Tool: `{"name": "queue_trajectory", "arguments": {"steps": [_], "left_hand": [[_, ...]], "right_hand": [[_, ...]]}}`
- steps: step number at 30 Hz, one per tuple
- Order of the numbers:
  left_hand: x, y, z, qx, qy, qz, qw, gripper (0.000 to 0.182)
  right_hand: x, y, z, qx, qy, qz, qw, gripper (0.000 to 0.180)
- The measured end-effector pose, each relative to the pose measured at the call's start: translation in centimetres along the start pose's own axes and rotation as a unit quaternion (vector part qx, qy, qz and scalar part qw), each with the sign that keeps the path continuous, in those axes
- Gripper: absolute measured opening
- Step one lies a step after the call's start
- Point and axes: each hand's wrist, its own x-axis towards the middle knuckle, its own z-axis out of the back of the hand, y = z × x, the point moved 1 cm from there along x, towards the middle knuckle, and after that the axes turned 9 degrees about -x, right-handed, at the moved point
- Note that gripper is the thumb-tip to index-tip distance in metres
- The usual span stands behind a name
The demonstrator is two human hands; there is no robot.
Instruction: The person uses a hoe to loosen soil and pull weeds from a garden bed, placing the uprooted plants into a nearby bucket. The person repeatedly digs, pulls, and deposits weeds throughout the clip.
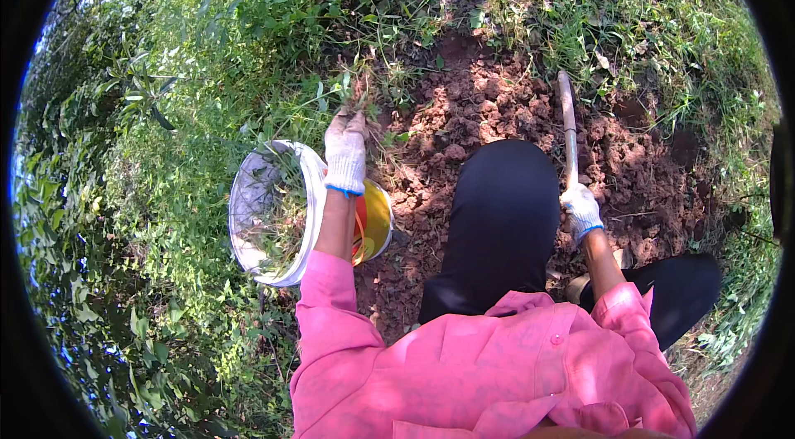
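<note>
My left hand (346,150), in a white knitted glove with a blue cuff edge, grips a clump of weeds (359,94) with soil about its roots. Just left of that wrist lies a plastic bucket (313,203) tipped on its side, white inside and yellow and red outside. Pulled weeds (282,215) lie inside it. My right hand (581,209), gloved the same way, is closed around the handle of a hand tool (567,122), which points away from me over the soil. The tool's head cannot be made out.
Loose reddish-brown soil (459,122) in clods spreads around my knees. Green weeds and grass (310,16) border it at the far side and the right. Dense leafy plants (81,203) stand at the left. My bent knee in dark trousers (506,215) rises between my hands.
</note>
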Motion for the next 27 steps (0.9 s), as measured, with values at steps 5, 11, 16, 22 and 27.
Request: {"name": "queue_trajectory", "arguments": {"steps": [5,11,16,22,27], "left_hand": [[-3.6,-13.6,12.1,-0.013,-0.134,-0.265,0.955,0.021],[-8.4,-8.7,15.5,0.802,0.03,0.185,0.567,0.04],[-10.3,-10.4,14.6,0.772,-0.126,-0.057,0.621,0.043],[-7.6,-12.7,-0.9,0.404,-0.037,-0.284,0.868,0.033],[-3.9,-7.2,-12.6,0.326,0.156,-0.31,0.879,0.026]], "right_hand": [[1.6,0.7,-1.2,-0.123,0.007,0.025,0.992,0.014],[3.5,-2.3,0.7,-0.546,-0.112,0.194,0.807,0.018],[1.3,-1.2,1.1,-0.219,-0.137,0.09,0.962,0.025],[-6.3,11.1,10.0,-0.193,-0.292,0.087,0.933,0.024],[-15.2,27.5,16.8,0.071,-0.266,0.527,0.804,0.015]]}}
